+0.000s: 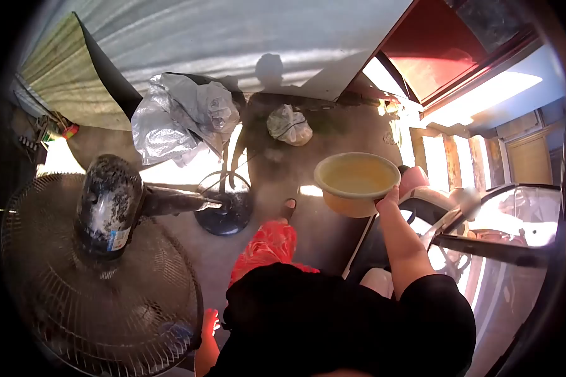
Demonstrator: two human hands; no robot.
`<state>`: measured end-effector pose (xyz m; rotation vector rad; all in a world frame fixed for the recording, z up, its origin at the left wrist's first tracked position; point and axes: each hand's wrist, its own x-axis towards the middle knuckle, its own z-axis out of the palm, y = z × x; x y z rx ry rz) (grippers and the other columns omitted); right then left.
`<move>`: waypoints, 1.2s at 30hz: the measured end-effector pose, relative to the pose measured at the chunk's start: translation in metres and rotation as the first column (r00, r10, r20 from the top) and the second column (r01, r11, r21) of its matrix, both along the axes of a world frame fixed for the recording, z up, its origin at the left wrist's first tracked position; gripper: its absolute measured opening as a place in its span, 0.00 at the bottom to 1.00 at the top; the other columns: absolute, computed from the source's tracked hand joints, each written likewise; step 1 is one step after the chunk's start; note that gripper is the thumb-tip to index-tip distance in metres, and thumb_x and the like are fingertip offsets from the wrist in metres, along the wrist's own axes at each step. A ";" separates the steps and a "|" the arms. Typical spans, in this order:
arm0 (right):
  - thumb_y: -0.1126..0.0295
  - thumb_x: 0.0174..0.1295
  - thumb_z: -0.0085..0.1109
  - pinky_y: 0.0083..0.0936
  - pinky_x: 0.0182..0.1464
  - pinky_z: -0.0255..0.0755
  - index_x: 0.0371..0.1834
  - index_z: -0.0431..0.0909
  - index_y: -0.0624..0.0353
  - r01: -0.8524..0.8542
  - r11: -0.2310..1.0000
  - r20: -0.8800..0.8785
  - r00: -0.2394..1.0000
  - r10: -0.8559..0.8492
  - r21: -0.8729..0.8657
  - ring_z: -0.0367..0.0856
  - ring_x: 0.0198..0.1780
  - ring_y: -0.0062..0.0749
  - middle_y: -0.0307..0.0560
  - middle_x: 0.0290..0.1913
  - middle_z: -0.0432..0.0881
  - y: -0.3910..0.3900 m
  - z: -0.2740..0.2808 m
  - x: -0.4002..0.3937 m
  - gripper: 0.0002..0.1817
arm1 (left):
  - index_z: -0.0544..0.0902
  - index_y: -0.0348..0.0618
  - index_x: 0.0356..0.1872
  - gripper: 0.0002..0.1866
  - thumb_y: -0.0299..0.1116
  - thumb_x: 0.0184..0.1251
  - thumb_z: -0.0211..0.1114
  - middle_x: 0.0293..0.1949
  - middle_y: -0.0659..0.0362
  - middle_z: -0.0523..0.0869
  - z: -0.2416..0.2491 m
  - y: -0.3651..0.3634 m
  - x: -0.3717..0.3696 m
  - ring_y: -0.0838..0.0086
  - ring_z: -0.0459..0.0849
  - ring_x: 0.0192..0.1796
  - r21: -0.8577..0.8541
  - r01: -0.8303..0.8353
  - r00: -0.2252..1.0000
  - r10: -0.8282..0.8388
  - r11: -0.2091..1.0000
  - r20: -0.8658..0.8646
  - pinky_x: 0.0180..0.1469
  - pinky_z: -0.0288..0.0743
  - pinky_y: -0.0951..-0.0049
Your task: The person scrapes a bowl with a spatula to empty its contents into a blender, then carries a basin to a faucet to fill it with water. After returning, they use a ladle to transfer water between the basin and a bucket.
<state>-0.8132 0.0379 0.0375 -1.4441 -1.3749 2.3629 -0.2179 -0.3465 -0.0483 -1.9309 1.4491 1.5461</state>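
Note:
My right hand [388, 198] grips the near right rim of a round, pale yellow plastic basin [349, 208]. The basin is held out in front of me over the floor, its yellowish inside facing up. At my left side, my left hand [210, 322] hangs low beside the wire cage of a large, dusty fan [107, 295]. Its fingers show in part, slightly bent and apart, with nothing seen in them.
The fan's round black base [225, 210] stands ahead on the left. Beyond it lies a crumpled whitish sack [176, 119], with a tied white bag [289, 125] to its right. A vehicle with a clear windshield [522, 217] stands close on my right, near wooden steps [462, 162].

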 end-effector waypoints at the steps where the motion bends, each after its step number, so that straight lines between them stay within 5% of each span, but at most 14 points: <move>1: 0.49 0.61 0.41 0.39 0.56 0.66 0.58 0.64 0.50 0.004 1.000 0.000 1.000 -0.004 -0.010 0.67 0.59 0.37 0.42 0.60 0.67 0.002 -0.002 -0.018 0.26 | 0.74 0.45 0.43 0.16 0.42 0.57 0.59 0.31 0.59 0.77 -0.007 0.010 -0.006 0.68 0.77 0.36 0.109 -0.006 1.000 0.003 0.994 0.029 0.36 0.72 0.66; 6: 0.47 0.59 0.42 0.32 0.50 0.71 0.54 0.68 0.50 0.094 0.996 -0.024 0.995 -0.094 0.007 0.73 0.52 0.32 0.39 0.52 0.73 0.053 0.014 -0.113 0.25 | 0.74 0.49 0.45 0.16 0.42 0.57 0.58 0.32 0.64 0.76 -0.065 0.047 -0.057 0.72 0.75 0.35 0.470 0.092 0.996 -0.076 0.878 -0.052 0.36 0.70 0.70; 9: 0.47 0.59 0.44 0.31 0.47 0.73 0.52 0.69 0.51 0.155 0.988 -0.013 0.988 -0.156 -0.007 0.74 0.50 0.32 0.40 0.49 0.75 0.092 0.018 -0.158 0.25 | 0.75 0.47 0.47 0.18 0.43 0.57 0.56 0.28 0.63 0.75 -0.030 0.032 -0.194 0.73 0.75 0.34 0.539 0.085 0.994 -0.111 0.838 0.015 0.37 0.70 0.69; 13: 0.47 0.60 0.42 0.32 0.52 0.70 0.56 0.64 0.53 0.168 0.986 0.049 0.984 -0.169 0.019 0.70 0.55 0.35 0.43 0.55 0.70 0.138 0.037 -0.205 0.27 | 0.73 0.43 0.51 0.21 0.41 0.59 0.54 0.42 0.57 0.78 0.064 0.043 -0.413 0.74 0.75 0.38 0.067 0.299 0.950 -0.291 0.952 -0.112 0.42 0.72 0.66; 17: 0.48 0.61 0.38 0.37 0.62 0.58 0.61 0.59 0.54 0.092 0.994 0.097 0.992 -0.086 -0.062 0.62 0.62 0.37 0.45 0.61 0.64 0.185 0.047 -0.269 0.30 | 0.71 0.40 0.54 0.23 0.40 0.58 0.54 0.43 0.56 0.78 -0.007 0.052 -0.545 0.75 0.75 0.39 -0.066 0.505 0.834 -0.506 0.861 -0.219 0.40 0.72 0.71; 20: 0.47 0.62 0.37 0.39 0.65 0.52 0.63 0.56 0.57 -0.015 0.995 0.049 0.999 0.020 -0.100 0.61 0.63 0.41 0.46 0.63 0.62 0.240 0.032 -0.326 0.31 | 0.72 0.35 0.50 0.22 0.40 0.59 0.53 0.37 0.52 0.81 0.011 0.101 -0.656 0.70 0.78 0.39 0.043 0.483 0.865 -0.469 0.875 -0.179 0.40 0.72 0.71; 21: 0.47 0.63 0.37 0.39 0.64 0.52 0.64 0.56 0.58 -0.110 0.991 -0.037 0.994 0.107 -0.075 0.60 0.63 0.41 0.47 0.63 0.61 0.251 0.034 -0.347 0.32 | 0.74 0.33 0.46 0.21 0.41 0.59 0.52 0.38 0.45 0.80 -0.027 0.106 -0.665 0.65 0.79 0.42 -0.166 0.631 0.736 -0.653 0.757 -0.181 0.43 0.71 0.69; 23: 0.47 0.63 0.37 0.39 0.63 0.55 0.64 0.55 0.59 -0.157 0.986 -0.089 0.984 0.152 -0.052 0.61 0.63 0.41 0.48 0.63 0.61 0.270 0.049 -0.393 0.33 | 0.74 0.31 0.43 0.22 0.42 0.59 0.51 0.40 0.41 0.79 -0.046 0.118 -0.706 0.58 0.78 0.45 -0.367 0.912 0.198 -0.980 0.183 0.002 0.47 0.70 0.67; 24: 0.47 0.63 0.37 0.39 0.62 0.55 0.64 0.55 0.59 -0.227 0.973 -0.117 0.968 0.220 -0.044 0.61 0.63 0.41 0.49 0.63 0.62 0.282 0.054 -0.414 0.32 | 0.73 0.30 0.46 0.23 0.43 0.59 0.52 0.42 0.43 0.79 -0.013 0.140 -0.748 0.57 0.77 0.49 -0.232 0.972 0.033 -0.998 0.020 0.053 0.51 0.68 0.67; 27: 0.48 0.64 0.37 0.38 0.61 0.58 0.64 0.55 0.59 -0.373 0.927 -0.162 0.914 0.372 0.028 0.62 0.62 0.40 0.51 0.62 0.62 0.300 0.084 -0.490 0.32 | 0.72 0.30 0.50 0.25 0.42 0.58 0.55 0.45 0.45 0.79 -0.021 0.172 -0.804 0.59 0.76 0.51 -0.382 0.889 0.249 -0.967 0.250 -0.053 0.53 0.67 0.68; 28: 0.48 0.62 0.42 0.34 0.55 0.63 0.59 0.61 0.61 -0.355 0.933 -0.107 0.927 0.360 0.065 0.67 0.56 0.37 0.50 0.56 0.68 0.308 0.078 -0.518 0.30 | 0.71 0.32 0.52 0.27 0.42 0.57 0.58 0.47 0.48 0.79 0.015 0.196 -0.842 0.61 0.75 0.52 -0.187 0.787 0.577 -0.809 0.588 -0.114 0.54 0.67 0.69; 29: 0.49 0.60 0.48 0.31 0.50 0.69 0.55 0.68 0.63 -0.338 0.936 -0.052 0.938 0.344 0.101 0.73 0.51 0.35 0.49 0.50 0.74 0.314 0.074 -0.544 0.30 | 0.71 0.32 0.52 0.25 0.40 0.57 0.58 0.47 0.48 0.78 0.042 0.213 -0.874 0.62 0.75 0.52 -0.192 0.744 0.625 -0.768 0.640 -0.138 0.53 0.67 0.70; 33: 0.51 0.65 0.40 0.26 0.50 0.65 0.55 0.68 0.64 -0.465 0.864 -0.196 0.845 0.498 0.193 0.72 0.50 0.28 0.45 0.50 0.75 0.317 0.075 -0.645 0.27 | 0.75 0.36 0.47 0.18 0.37 0.59 0.56 0.44 0.53 0.79 0.107 0.266 -0.996 0.69 0.76 0.48 -0.188 0.645 0.691 -0.671 0.740 -0.269 0.50 0.68 0.73; 36: 0.53 0.65 0.42 0.22 0.47 0.66 0.53 0.70 0.60 -0.531 0.832 -0.200 0.808 0.554 0.158 0.72 0.46 0.23 0.39 0.46 0.75 0.316 0.082 -0.719 0.23 | 0.74 0.38 0.49 0.20 0.38 0.58 0.57 0.47 0.55 0.79 0.106 0.283 -1.090 0.69 0.76 0.48 -0.114 0.792 0.537 -0.773 0.600 -0.336 0.50 0.68 0.75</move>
